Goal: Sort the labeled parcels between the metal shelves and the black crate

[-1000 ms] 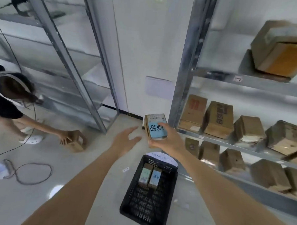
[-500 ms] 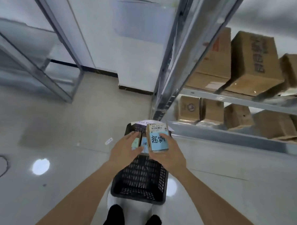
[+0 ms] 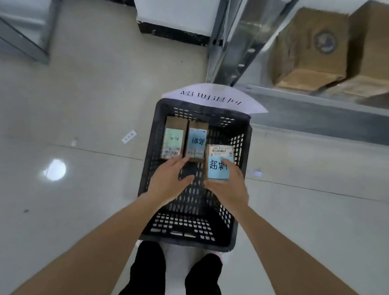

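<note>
Gripping a parcel [image 3: 219, 163] labeled 超期, right hand [image 3: 228, 186] over black crate [image 3: 242, 169], left hand [image 3: 170, 179] fingers relaxed.

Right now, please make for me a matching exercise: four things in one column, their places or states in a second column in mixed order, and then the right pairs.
Things:
1. held parcel
2. paper sign
3. left hand
4. brown boxes

Places or states:
A. on the metal shelf
B. open, fingertips at a parcel lying in the crate
C. in the right hand, over the crate
D. at the crate's far rim

Pairs: 1-C, 2-D, 3-B, 4-A
</note>
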